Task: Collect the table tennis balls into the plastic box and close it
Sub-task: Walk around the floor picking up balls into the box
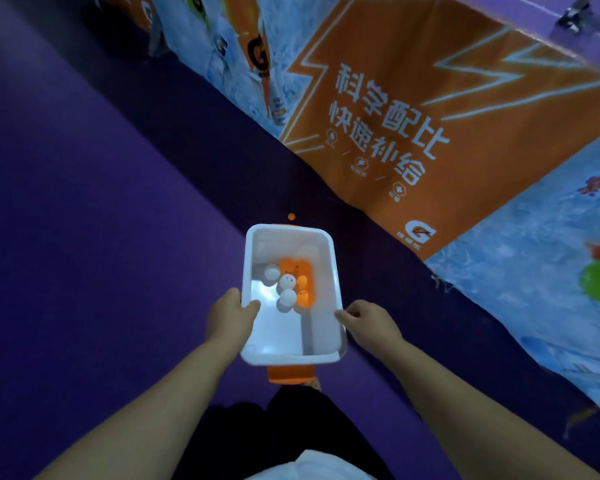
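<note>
A white plastic box [333,268] is held in front of me above the purple floor, open at the top. Inside it lie several table tennis balls, white ones [287,296] and orange ones [303,298], gathered near the middle. My left hand [231,311] grips the box's left rim, thumb over the edge. My right hand [371,318] grips the right rim. An orange clasp or lid part [290,374] shows under the box's near end. One orange ball [291,216] lies on the floor just beyond the box's far end.
A barrier banner [395,116] in orange and blue runs diagonally across the right and far side. The purple floor [101,220] spreads to the left. My dark-clothed legs [284,427] are below the box.
</note>
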`<state>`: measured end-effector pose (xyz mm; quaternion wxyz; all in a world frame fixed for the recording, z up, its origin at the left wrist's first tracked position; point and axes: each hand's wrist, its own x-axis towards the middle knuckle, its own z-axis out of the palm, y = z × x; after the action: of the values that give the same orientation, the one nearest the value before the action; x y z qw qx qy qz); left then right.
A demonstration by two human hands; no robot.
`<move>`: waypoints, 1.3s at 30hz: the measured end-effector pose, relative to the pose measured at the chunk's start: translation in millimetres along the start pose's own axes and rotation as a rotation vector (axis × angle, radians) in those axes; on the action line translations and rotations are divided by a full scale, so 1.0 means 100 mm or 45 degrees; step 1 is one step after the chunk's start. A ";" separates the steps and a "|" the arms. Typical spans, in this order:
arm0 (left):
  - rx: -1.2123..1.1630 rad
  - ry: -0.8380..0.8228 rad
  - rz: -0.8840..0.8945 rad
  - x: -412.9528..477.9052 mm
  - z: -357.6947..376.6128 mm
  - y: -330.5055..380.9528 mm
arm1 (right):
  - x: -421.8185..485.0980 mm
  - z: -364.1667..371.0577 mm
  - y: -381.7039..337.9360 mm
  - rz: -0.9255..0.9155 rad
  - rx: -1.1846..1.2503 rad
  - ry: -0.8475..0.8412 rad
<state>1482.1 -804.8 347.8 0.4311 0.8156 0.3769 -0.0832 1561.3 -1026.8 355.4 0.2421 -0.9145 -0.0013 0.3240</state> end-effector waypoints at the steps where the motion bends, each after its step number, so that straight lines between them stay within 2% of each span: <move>1: -0.012 0.021 -0.031 0.13 0.01 0.07 | 0.16 -0.11 -0.06 -0.006 -0.017 0.000; 10: -0.118 0.223 -0.280 1.41 -0.09 0.42 | 1.61 -0.44 -0.74 -0.035 -0.080 -0.103; 18: -0.107 0.210 -0.386 2.99 -0.21 0.50 | 3.03 -0.34 -1.43 0.096 -0.070 -0.120; 23: -0.090 0.216 -0.432 3.81 -0.06 0.49 | 3.92 -0.15 -1.58 0.155 -0.092 -0.139; 30: -0.116 0.227 -0.594 4.85 0.66 0.11 | 5.30 0.40 -1.21 0.259 -0.120 -0.163; 39: -0.182 0.315 -0.686 6.11 2.22 -0.70 | 7.32 1.51 0.00 0.309 -0.379 -0.245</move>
<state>1905.1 -618.5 -115.2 0.4005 0.6580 0.6341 -0.0677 2049.8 -843.1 -179.6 0.0624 -0.8986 0.0378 0.4328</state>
